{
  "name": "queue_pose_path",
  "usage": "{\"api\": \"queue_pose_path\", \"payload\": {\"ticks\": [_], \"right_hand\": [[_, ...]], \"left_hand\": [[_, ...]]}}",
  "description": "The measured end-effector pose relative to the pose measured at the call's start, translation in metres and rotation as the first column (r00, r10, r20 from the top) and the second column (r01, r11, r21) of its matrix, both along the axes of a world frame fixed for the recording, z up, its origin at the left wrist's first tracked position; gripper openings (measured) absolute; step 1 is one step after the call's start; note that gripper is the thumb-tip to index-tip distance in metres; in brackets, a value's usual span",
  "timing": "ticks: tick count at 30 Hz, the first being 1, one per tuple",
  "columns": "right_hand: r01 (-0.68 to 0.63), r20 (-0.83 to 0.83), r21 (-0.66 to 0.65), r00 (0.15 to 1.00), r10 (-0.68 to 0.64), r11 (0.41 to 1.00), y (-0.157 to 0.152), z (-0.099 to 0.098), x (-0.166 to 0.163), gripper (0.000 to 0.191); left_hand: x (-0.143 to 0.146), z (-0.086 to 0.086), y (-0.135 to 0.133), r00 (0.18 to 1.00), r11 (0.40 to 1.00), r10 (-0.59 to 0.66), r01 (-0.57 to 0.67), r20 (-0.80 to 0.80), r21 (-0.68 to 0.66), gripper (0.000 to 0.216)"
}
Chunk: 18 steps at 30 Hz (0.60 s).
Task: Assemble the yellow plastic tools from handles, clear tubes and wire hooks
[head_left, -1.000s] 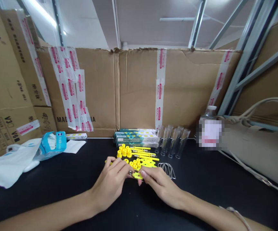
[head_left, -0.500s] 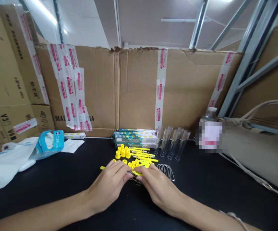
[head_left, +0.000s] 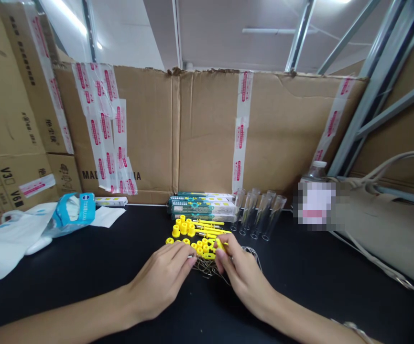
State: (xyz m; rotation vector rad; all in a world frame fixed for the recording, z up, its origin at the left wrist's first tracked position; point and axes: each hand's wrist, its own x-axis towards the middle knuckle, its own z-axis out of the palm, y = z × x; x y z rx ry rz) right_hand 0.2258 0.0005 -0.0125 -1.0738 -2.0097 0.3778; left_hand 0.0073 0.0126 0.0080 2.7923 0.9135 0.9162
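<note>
My left hand (head_left: 169, 272) is closed in a pinch on a thin rod with a metal tip (head_left: 191, 256); the rest of it is hidden by the fingers. To its right, my right hand (head_left: 239, 260) pinches a small yellow plastic piece (head_left: 220, 244) between thumb and fingers. The two hands are apart. Between and beneath them lies a tangle of thin metal hooks (head_left: 207, 268). Just beyond the fingertips sit several small yellow rings (head_left: 200, 249) and flat yellow pieces (head_left: 209, 256).
Behind lie yellow caps (head_left: 183, 228), yellow rods with metal sections (head_left: 212, 234) and a stack of small boxes (head_left: 201, 208). Clear tubes (head_left: 257, 217) stand to the right, near bent metal wires (head_left: 253, 253). A bottle (head_left: 314, 196), a bag (head_left: 386, 229) and a blue tissue pack (head_left: 74, 212) flank the table.
My hands were together at the metal-tipped rod; my right hand has moved away to the right and up with the yellow piece. My left hand has barely moved.
</note>
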Motion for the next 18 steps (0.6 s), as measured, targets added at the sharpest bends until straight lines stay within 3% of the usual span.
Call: {"api": "queue_pose_path", "payload": {"ticks": [10, 18], "right_hand": [[0.108, -0.012, 0.15, 0.994, -0.108, 0.983, 0.02, 0.005, 0.013, 0.02], [0.174, -0.002, 0.085, 0.985, -0.174, 0.981, 0.035, 0.01, 0.033, 0.021]], "left_hand": [[-0.01, -0.002, 0.009, 0.993, 0.992, 0.114, -0.113, -0.008, 0.061, 0.026], [-0.029, -0.007, 0.033, 0.983, 0.975, 0.182, -0.182, 0.012, 0.124, 0.034]]}}
